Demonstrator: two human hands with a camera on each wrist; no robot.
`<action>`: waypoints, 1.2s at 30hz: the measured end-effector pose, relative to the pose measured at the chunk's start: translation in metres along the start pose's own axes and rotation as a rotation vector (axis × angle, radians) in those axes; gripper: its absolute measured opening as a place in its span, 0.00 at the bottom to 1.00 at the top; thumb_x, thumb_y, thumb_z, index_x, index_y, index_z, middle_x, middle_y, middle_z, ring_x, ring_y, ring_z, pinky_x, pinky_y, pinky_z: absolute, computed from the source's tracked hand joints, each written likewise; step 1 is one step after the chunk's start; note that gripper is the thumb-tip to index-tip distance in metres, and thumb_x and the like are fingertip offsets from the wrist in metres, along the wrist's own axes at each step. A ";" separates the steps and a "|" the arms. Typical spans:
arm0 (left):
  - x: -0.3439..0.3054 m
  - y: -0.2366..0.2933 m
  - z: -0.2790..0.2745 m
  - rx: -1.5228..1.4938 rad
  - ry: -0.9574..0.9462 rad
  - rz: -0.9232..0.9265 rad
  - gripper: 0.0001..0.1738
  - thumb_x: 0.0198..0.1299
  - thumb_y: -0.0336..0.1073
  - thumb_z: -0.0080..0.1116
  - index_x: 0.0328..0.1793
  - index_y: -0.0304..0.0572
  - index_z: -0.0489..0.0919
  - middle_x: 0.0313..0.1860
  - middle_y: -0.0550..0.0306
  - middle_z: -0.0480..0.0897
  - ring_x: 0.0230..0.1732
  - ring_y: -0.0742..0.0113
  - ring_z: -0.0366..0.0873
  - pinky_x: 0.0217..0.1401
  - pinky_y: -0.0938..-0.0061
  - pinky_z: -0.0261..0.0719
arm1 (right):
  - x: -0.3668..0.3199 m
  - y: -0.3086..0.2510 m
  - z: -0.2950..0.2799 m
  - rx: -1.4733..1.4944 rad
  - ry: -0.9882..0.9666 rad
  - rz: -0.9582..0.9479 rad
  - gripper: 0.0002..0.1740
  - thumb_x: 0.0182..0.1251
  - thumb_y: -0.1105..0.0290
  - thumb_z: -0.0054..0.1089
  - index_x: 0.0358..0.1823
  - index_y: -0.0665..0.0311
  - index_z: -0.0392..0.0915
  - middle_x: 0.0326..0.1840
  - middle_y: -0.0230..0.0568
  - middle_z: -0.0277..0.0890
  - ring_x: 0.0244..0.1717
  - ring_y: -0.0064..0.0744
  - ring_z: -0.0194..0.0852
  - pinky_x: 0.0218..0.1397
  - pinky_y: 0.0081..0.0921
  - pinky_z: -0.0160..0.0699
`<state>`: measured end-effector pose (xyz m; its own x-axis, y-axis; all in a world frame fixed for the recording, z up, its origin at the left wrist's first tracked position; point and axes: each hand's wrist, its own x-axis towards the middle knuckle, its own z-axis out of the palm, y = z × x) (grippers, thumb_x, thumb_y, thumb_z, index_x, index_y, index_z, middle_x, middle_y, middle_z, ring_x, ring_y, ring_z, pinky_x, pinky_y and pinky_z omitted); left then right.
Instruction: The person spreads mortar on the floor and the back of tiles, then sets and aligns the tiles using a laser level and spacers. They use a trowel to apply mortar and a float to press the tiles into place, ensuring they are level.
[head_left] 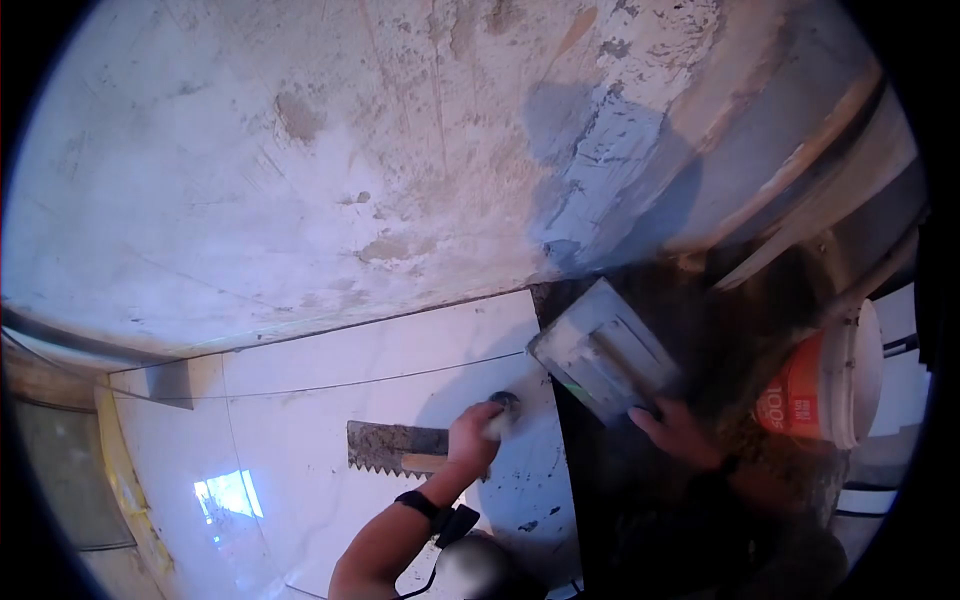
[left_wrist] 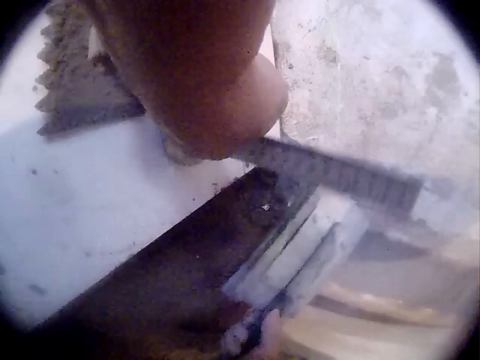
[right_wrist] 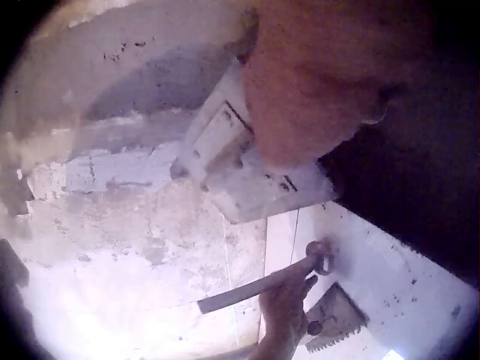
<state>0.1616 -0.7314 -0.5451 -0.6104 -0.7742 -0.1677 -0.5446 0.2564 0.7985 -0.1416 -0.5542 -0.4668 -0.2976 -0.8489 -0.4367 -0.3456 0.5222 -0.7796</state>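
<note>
My left hand (head_left: pixel 475 438) is closed round a light-coloured object just above a large white tile (head_left: pixel 300 400). A long, flat grey strip (right_wrist: pixel 251 290) extends from that hand (right_wrist: pixel 283 311), with a small round piece (right_wrist: pixel 320 257) at its end over the tile. My right hand (head_left: pixel 680 435) grips a rectangular float (head_left: pixel 597 345) by its handle end, over the dark gap beside the tile's edge. The right wrist view shows this hand (right_wrist: pixel 307 90) covering part of the float. Left of my left hand, a notched trowel (head_left: pixel 385 442) with a wooden handle lies on the tile.
A white bucket (head_left: pixel 863 375) with an orange label stands at the right. A rough, patchy wall (head_left: pixel 330 170) rises behind the tiles. Dark, uncovered ground (head_left: pixel 610 480) lies right of the tile edge. A yellow strip (head_left: pixel 118 465) runs along the far left.
</note>
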 end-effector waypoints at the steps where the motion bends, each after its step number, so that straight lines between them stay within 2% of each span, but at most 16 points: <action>1: 0.002 -0.006 0.003 0.128 0.029 0.158 0.11 0.57 0.28 0.59 0.46 0.43 0.83 0.41 0.45 0.85 0.47 0.43 0.82 0.49 0.55 0.81 | 0.004 -0.002 0.005 -0.009 0.023 -0.006 0.19 0.73 0.52 0.61 0.36 0.63 0.79 0.26 0.34 0.79 0.30 0.22 0.76 0.34 0.26 0.76; 2: 0.002 -0.003 0.006 0.139 -0.016 0.217 0.16 0.50 0.24 0.58 0.46 0.45 0.81 0.42 0.48 0.83 0.50 0.45 0.81 0.51 0.55 0.81 | 0.008 -0.003 0.009 -0.017 0.046 -0.011 0.19 0.72 0.52 0.62 0.33 0.62 0.79 0.25 0.34 0.78 0.30 0.20 0.76 0.34 0.25 0.76; 5: -0.005 -0.001 0.009 0.137 -0.204 0.150 0.18 0.51 0.24 0.57 0.49 0.46 0.82 0.44 0.48 0.84 0.51 0.45 0.80 0.52 0.57 0.81 | 0.018 0.001 0.015 -0.062 0.186 -0.237 0.19 0.72 0.53 0.62 0.33 0.62 0.79 0.25 0.33 0.78 0.30 0.21 0.76 0.35 0.26 0.76; 6: -0.006 0.002 0.001 0.144 -0.305 0.125 0.23 0.50 0.24 0.57 0.54 0.49 0.82 0.49 0.48 0.83 0.55 0.47 0.80 0.55 0.59 0.82 | 0.019 -0.013 0.009 -0.046 0.096 -0.124 0.18 0.72 0.54 0.62 0.36 0.64 0.80 0.27 0.35 0.79 0.31 0.23 0.77 0.37 0.27 0.77; 8: -0.004 0.001 -0.015 0.225 -0.342 0.190 0.26 0.51 0.24 0.57 0.58 0.50 0.81 0.53 0.48 0.83 0.59 0.47 0.78 0.60 0.60 0.80 | 0.017 -0.044 -0.004 -0.013 -0.085 0.101 0.18 0.72 0.55 0.63 0.40 0.66 0.81 0.31 0.39 0.81 0.34 0.28 0.80 0.40 0.30 0.79; 9: 0.002 0.000 -0.024 0.267 -0.345 0.230 0.27 0.51 0.24 0.58 0.60 0.51 0.80 0.56 0.48 0.82 0.61 0.48 0.77 0.63 0.60 0.79 | 0.018 -0.045 -0.006 -0.003 -0.088 0.062 0.19 0.72 0.55 0.63 0.43 0.68 0.81 0.35 0.42 0.82 0.37 0.32 0.81 0.43 0.32 0.80; 11: 0.019 -0.037 -0.049 0.331 -0.229 0.179 0.34 0.53 0.29 0.60 0.71 0.54 0.74 0.70 0.49 0.74 0.71 0.48 0.70 0.72 0.54 0.71 | 0.023 -0.041 -0.004 0.020 -0.096 -0.018 0.21 0.72 0.57 0.63 0.49 0.71 0.80 0.44 0.49 0.84 0.44 0.39 0.84 0.50 0.36 0.81; 13: 0.048 -0.051 -0.066 0.724 -0.021 -0.048 0.41 0.57 0.41 0.65 0.79 0.58 0.64 0.81 0.52 0.61 0.80 0.48 0.57 0.77 0.43 0.60 | 0.030 -0.025 0.003 -0.077 -0.056 -0.096 0.22 0.72 0.58 0.62 0.53 0.72 0.78 0.51 0.55 0.82 0.50 0.45 0.83 0.54 0.38 0.80; 14: 0.066 -0.060 -0.077 0.746 -0.039 -0.159 0.45 0.58 0.48 0.66 0.81 0.60 0.60 0.83 0.55 0.56 0.82 0.49 0.51 0.76 0.38 0.57 | 0.039 -0.020 0.005 -0.133 -0.046 -0.141 0.23 0.72 0.59 0.62 0.55 0.73 0.78 0.55 0.58 0.81 0.54 0.48 0.83 0.57 0.40 0.79; 15: 0.075 -0.067 -0.086 0.763 -0.075 -0.273 0.49 0.58 0.54 0.67 0.83 0.62 0.55 0.86 0.57 0.50 0.85 0.50 0.45 0.75 0.32 0.54 | 0.047 -0.021 0.008 -0.151 -0.013 -0.225 0.22 0.72 0.59 0.61 0.55 0.73 0.77 0.54 0.59 0.81 0.53 0.49 0.83 0.56 0.40 0.80; 18: 0.083 -0.070 -0.105 0.726 -0.053 -0.396 0.54 0.53 0.63 0.69 0.84 0.68 0.56 0.87 0.63 0.48 0.86 0.51 0.42 0.73 0.28 0.52 | 0.075 -0.038 0.017 -0.219 0.073 -0.400 0.22 0.72 0.59 0.61 0.54 0.72 0.77 0.49 0.62 0.82 0.49 0.55 0.84 0.52 0.41 0.81; 23: 0.088 -0.061 -0.118 0.716 -0.115 -0.406 0.55 0.50 0.63 0.72 0.83 0.66 0.58 0.87 0.60 0.47 0.86 0.48 0.42 0.69 0.27 0.58 | 0.126 -0.058 0.024 -0.436 0.105 -0.473 0.23 0.72 0.55 0.59 0.52 0.71 0.79 0.40 0.62 0.82 0.41 0.62 0.81 0.45 0.46 0.83; 26: 0.086 -0.061 -0.120 0.704 -0.123 -0.413 0.55 0.50 0.63 0.73 0.83 0.66 0.58 0.87 0.61 0.47 0.86 0.49 0.42 0.69 0.27 0.59 | 0.144 -0.062 0.028 -0.604 0.042 -0.390 0.22 0.72 0.53 0.59 0.48 0.69 0.80 0.36 0.60 0.82 0.37 0.62 0.81 0.40 0.48 0.82; 29: 0.088 -0.057 -0.123 0.704 -0.117 -0.428 0.54 0.50 0.62 0.73 0.82 0.69 0.59 0.86 0.66 0.49 0.86 0.52 0.42 0.70 0.26 0.57 | 0.151 -0.057 0.033 -0.552 0.104 -0.499 0.23 0.71 0.51 0.58 0.46 0.68 0.80 0.32 0.57 0.82 0.32 0.61 0.81 0.37 0.48 0.82; 35: 0.087 -0.056 -0.122 0.687 -0.112 -0.443 0.53 0.49 0.62 0.73 0.82 0.70 0.60 0.86 0.68 0.49 0.86 0.53 0.42 0.71 0.24 0.54 | 0.159 -0.053 0.034 -0.694 0.012 -0.322 0.24 0.71 0.48 0.57 0.44 0.66 0.82 0.30 0.56 0.82 0.30 0.59 0.81 0.35 0.48 0.82; 36: 0.088 -0.056 -0.123 0.691 -0.116 -0.444 0.53 0.49 0.62 0.73 0.82 0.70 0.60 0.86 0.68 0.49 0.86 0.53 0.42 0.71 0.24 0.54 | 0.161 -0.051 0.034 -0.655 0.046 -0.384 0.24 0.71 0.48 0.57 0.43 0.66 0.82 0.30 0.56 0.82 0.30 0.59 0.82 0.35 0.48 0.82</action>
<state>0.2091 -0.8852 -0.5330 -0.2899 -0.8324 -0.4723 -0.9566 0.2677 0.1154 -0.1422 -0.7204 -0.5127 -0.0815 -0.9841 -0.1580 -0.8857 0.1442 -0.4413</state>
